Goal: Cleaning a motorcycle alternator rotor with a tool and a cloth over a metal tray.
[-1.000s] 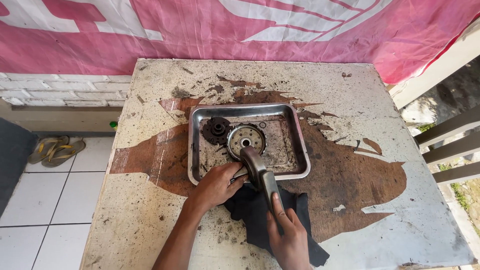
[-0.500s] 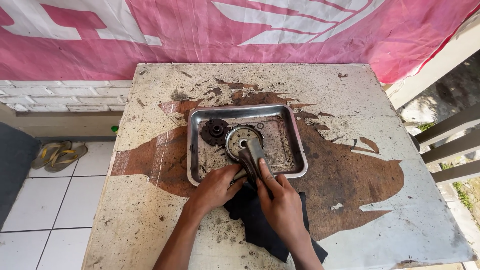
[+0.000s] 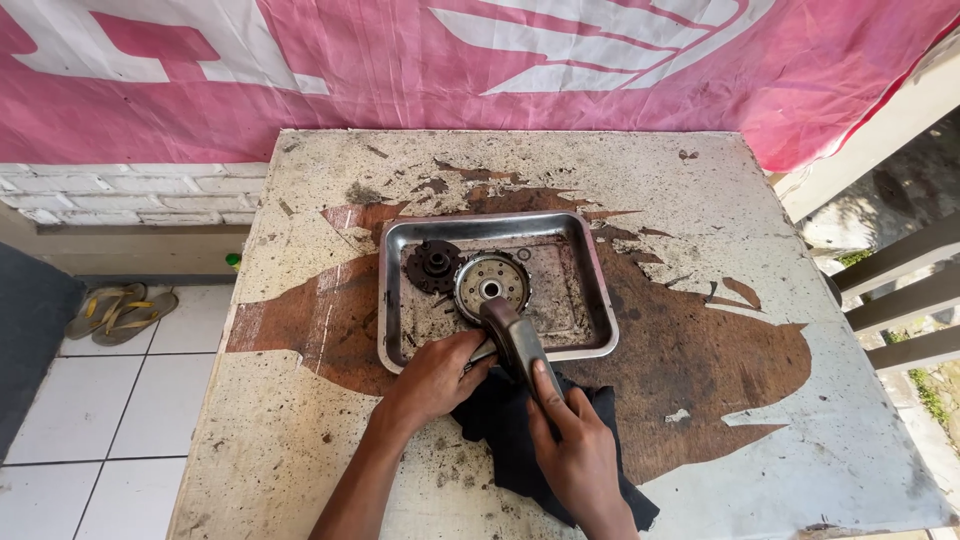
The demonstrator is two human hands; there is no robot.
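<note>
A metal tray (image 3: 598,300) on the desk (image 3: 700,200) holds two things — a round clutch hub (image 3: 491,283) and a dark gear (image 3: 433,265). Both hands' fingers are clamped on a metal lever (image 3: 512,335) — left hand (image 3: 435,375), right hand (image 3: 573,450).

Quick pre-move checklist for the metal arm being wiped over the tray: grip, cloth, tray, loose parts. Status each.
1. Left hand grips the near end of the metal arm: ok.
2. Right hand lies on the arm's lower part, thumb along it: ok.
3. Black cloth under the arm and hands, on the table: ok.
4. Steel tray flat on the table, fully on it: ok.
5. Round toothed drum and dark gear inside the tray: ok.
6. Arm's far end clear of the drum: cannot tell.
</note>
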